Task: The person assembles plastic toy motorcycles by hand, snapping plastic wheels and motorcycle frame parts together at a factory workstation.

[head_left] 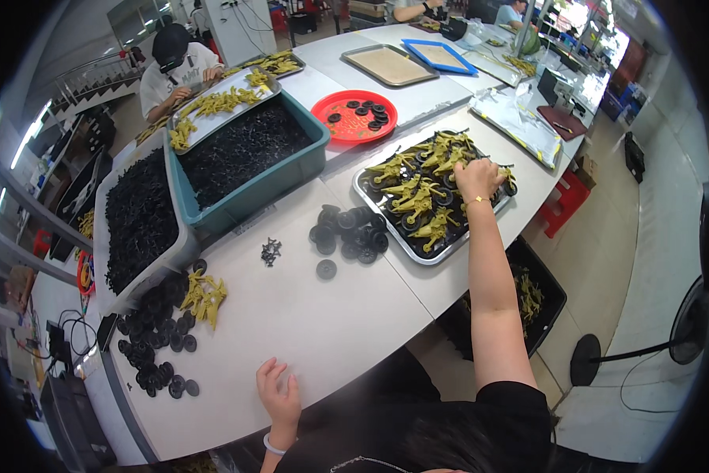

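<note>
My right hand [479, 180] reaches over a metal tray [429, 256] at the right, its fingers curled together. What they hold, if anything, is hidden. In the tray lie many olive-yellow plastic toy parts [411, 197] with black wheels among them. My left hand [278, 394] is open and holds nothing, above the table's near edge with its fingers apart. Loose black wheels [358, 232] are heaped left of the tray, beside a small pile of black pins [271, 251]. A few yellow parts [204, 296] rest next to another heap of black wheels [153, 335] at the left.
A teal bin [248, 213] and a whitish bin [182, 256] full of small black parts stand at the left. Behind them are a red plate [394, 126] with wheels and a tray [390, 65]. A black crate [555, 299] sits below the table's right edge. A person works across the table.
</note>
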Motion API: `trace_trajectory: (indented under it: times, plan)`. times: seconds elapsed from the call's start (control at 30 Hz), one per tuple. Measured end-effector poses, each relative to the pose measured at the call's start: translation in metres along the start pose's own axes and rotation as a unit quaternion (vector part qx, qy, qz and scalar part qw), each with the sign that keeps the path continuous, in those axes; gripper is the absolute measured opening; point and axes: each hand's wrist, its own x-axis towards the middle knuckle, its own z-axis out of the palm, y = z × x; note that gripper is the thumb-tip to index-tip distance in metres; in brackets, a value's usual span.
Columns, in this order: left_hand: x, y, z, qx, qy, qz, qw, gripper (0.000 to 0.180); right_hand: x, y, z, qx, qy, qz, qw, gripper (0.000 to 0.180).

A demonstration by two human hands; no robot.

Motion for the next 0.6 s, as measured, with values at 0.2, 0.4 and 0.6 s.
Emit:
trace_trajectory:
  times: [0.2,0.4,0.6]
  plan:
    - [-0.007,-0.005,-0.008,-0.016,0.014,-0.019,1.000,0.024,-0.038,-0.003,-0.046,0.101,0.060,-0.171,0.978,0.027]
    - [-0.014,-0.024,-0.011,0.004,0.042,0.029,0.999,0.025,-0.202,-0.048,-0.040,0.421,-0.043,-0.478,0.770,0.008]
    - [-0.018,-0.035,-0.046,0.020,0.138,0.081,0.987,0.024,-0.286,-0.056,-0.015,0.432,-0.314,-0.458,0.710,0.017]
